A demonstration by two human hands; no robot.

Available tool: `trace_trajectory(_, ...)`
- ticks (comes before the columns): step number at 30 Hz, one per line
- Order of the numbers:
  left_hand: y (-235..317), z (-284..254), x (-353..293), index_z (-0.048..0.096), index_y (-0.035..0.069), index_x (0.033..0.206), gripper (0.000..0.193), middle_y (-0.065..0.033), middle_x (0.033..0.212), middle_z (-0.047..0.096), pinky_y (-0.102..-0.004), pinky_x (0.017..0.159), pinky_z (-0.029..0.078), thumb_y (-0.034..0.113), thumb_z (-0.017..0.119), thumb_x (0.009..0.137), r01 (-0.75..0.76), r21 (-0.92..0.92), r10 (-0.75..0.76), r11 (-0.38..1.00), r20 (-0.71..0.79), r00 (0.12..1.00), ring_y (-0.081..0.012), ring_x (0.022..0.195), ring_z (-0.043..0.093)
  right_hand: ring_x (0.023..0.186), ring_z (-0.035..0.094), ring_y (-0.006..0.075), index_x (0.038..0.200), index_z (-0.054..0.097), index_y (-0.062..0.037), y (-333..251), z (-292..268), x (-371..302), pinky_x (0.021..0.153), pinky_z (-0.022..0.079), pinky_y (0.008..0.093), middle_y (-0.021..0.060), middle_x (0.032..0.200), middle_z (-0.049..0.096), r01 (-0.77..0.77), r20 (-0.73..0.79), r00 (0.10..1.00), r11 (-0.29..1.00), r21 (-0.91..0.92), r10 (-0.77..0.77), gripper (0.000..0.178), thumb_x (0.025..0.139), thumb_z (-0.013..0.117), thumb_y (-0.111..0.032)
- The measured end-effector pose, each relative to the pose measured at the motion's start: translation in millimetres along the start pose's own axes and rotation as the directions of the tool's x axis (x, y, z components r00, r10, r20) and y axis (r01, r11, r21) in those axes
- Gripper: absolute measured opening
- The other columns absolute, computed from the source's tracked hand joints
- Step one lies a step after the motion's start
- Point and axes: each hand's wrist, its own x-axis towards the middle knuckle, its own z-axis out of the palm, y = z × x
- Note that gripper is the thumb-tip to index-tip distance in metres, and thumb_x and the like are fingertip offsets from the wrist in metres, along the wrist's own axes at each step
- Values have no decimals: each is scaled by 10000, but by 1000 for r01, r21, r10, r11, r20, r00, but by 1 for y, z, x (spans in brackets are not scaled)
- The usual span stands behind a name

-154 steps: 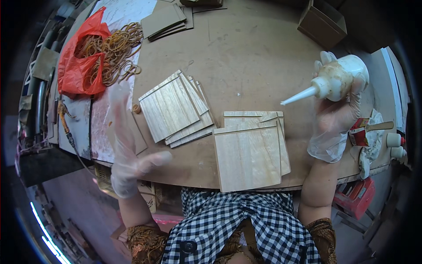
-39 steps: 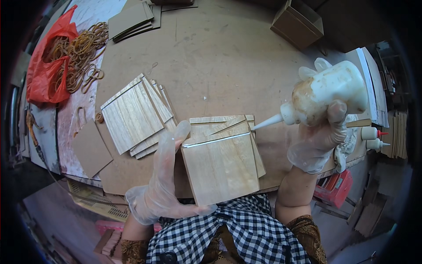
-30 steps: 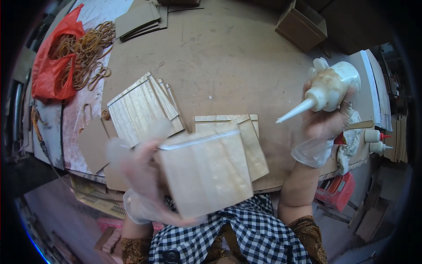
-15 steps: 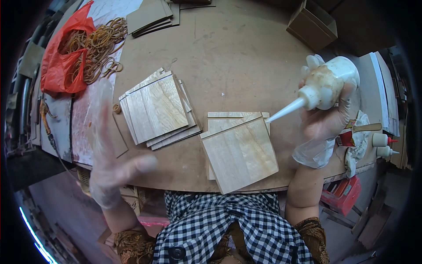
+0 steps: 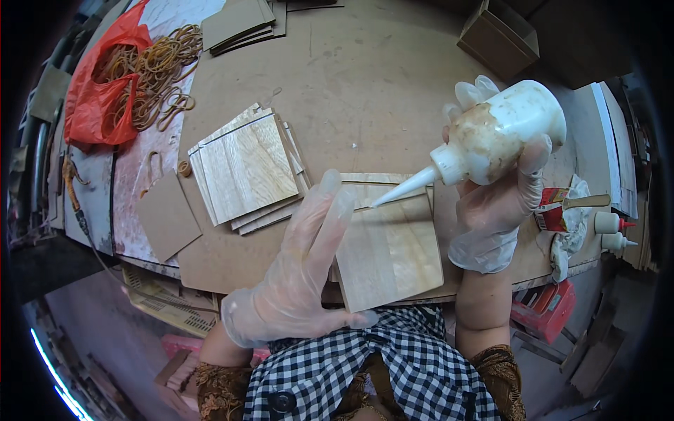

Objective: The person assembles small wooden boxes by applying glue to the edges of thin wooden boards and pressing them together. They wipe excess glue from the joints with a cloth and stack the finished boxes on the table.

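Note:
In my gloved right hand [image 5: 495, 203] is a white squeeze glue bottle [image 5: 491, 133], its sides smeared with brown. The bottle tilts down to the left, and its nozzle tip is at the groove near the far edge of a light wooden panel [image 5: 393, 252]. Another panel lies partly under that one. My gloved left hand [image 5: 295, 274] has its fingers stretched and the thumb spread, along the panel's left side; whether it touches the wood I cannot tell. To the left lies a stack of similar grooved panels [image 5: 246, 168].
Rubber bands [image 5: 165, 63] spill from a red plastic bag [image 5: 105, 105] at the far left. Brown boards [image 5: 239, 24] lie at the back, an open wooden box [image 5: 498, 38] at the back right. Small glue bottles [image 5: 607, 223] and a brush [image 5: 586, 201] lie at the right edge.
My left hand has moved right, from beside the panel stack to the near panel. My right hand has brought the bottle leftward, its nozzle now over the panel's groove.

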Motion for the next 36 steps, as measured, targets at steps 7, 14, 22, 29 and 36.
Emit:
trace_trajectory(7,-11,4,4,77,-35,1540,1375,-296,1586,102,-496,1203,90,599,850,595,-38,-86,37,996,-14,999,-435,1483,100,1245,529,416,1487,263,-24,6,15,-10,961,537,522,291,1451,394,17,48,999,995,-100,-12,907,836,741,-437)
trace_trajectory(14,-25,19,-6,71,-32,1533,1394,-281,1578,152,-492,1200,135,592,866,573,-112,-167,84,980,-166,982,-430,1474,152,1173,589,339,1470,286,9,8,29,-22,966,536,442,283,1356,499,29,33,999,941,-336,-19,991,777,752,-526)
trace_trajectory(22,-26,19,-8,86,-29,1529,1386,-268,1571,178,-491,1195,161,602,861,569,-103,-138,78,985,-174,982,-425,1465,176,1161,595,304,1464,296,18,9,30,-31,981,520,411,231,1346,529,-56,-47,998,910,-411,40,1093,704,772,-607)
trace_trajectory(29,-26,18,-7,86,-25,1531,1392,-261,1573,180,-494,1193,164,593,868,560,-115,-126,92,985,-172,981,-422,1465,176,1174,593,290,1468,293,16,10,29,-32,991,517,411,230,1341,536,-52,-47,998,886,-461,34,1103,689,775,-600)
trace_trajectory(36,-24,18,-9,98,-23,1531,1374,-249,1574,194,-487,1185,177,540,898,567,-72,-122,52,990,-164,985,-411,1455,202,1217,575,297,1469,300,7,9,29,-36,1008,520,430,229,1366,514,-48,-126,992,914,-403,-3,1041,709,792,-506)
